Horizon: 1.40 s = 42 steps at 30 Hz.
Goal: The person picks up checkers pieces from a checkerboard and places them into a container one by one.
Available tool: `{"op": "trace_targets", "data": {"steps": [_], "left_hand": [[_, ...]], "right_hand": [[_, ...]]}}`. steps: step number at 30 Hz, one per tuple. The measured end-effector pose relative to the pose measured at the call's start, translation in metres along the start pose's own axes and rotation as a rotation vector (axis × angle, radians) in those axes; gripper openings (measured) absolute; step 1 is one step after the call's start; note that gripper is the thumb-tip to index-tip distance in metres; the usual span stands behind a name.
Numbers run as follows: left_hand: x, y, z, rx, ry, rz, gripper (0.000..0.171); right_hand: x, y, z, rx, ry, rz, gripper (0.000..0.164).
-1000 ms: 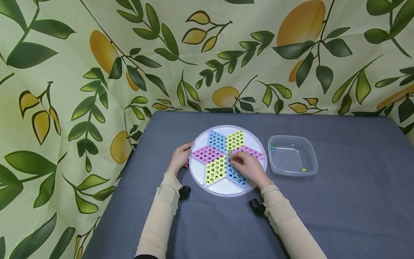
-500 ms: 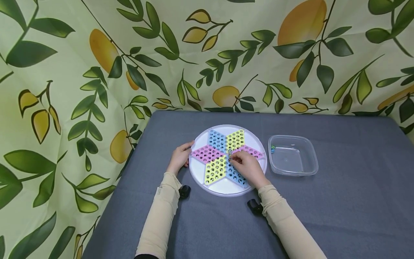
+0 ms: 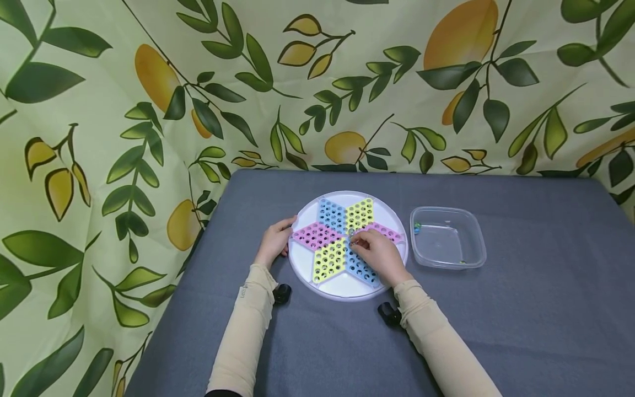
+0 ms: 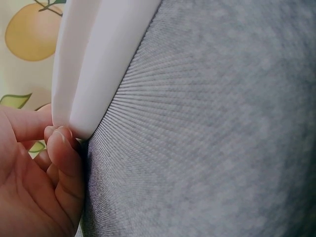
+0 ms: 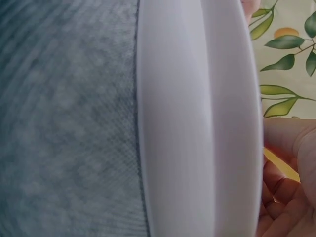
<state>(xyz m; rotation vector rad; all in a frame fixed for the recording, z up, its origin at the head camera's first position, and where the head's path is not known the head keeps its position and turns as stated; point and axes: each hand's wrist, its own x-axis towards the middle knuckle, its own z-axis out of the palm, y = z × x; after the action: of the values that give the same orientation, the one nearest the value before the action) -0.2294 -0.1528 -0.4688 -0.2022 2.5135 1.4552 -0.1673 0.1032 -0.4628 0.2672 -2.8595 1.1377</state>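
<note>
**Left hand on game board rim, right hand at star centre**

Nearest: left sleeve and right sleeve, both beige, running up from the bottom edge of the head view. A black left wrist unit and black right wrist unit stick out on the inner side of the cuffs.

Left hand grips the board's left edge, thumb and index finger at the white rim per the left wrist view.

Right hand comes in from the right front, over the lower-right blue section. Fingers bent, tips close together near the star's centre. Can't tell if they hold anything: too small in the head view, tips hidden behind the rim in the right wrist view.

Board is round, white, flat on the grey tabletop. Star has six perforated sections, opposite ones matching: blue, yellow, pink.

Clear container just right of the board, not touching. Blue-green pieces against its left wall; yellow-green speck at the near right corner, too small to identify.

Far: pale cloth backdrop, leaf and orange fruit print, behind the tabletop and down its left side.
</note>
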Motion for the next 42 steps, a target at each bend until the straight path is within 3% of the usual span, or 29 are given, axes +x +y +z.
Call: {"op": "trace_targets", "data": {"steps": [10, 24, 33, 42], "left_hand": [[-0.0001, -0.0006, -0.0032, -0.013, 0.002, -0.01, 0.038], [0.0019, 0.0024, -0.0019, -0.024, 0.002, 0.002, 0.038], [0.0024, -0.0007, -0.0002, -0.024, 0.015, 0.012, 0.038], [-0.0019, -0.0029, 0.002, -0.006, 0.022, 0.029, 0.038]], "right_hand": [[0.0031, 0.0, 0.0021, -0.008, -0.037, 0.022, 0.016], [0.0025, -0.0019, 0.0001, -0.038, -0.005, 0.026, 0.013], [-0.0001, 0.0035, 0.0004, 0.11, -0.003, 0.033, 0.015], [-0.0024, 0.0061, -0.0061, 0.204, -0.069, 0.088, 0.02]]}}
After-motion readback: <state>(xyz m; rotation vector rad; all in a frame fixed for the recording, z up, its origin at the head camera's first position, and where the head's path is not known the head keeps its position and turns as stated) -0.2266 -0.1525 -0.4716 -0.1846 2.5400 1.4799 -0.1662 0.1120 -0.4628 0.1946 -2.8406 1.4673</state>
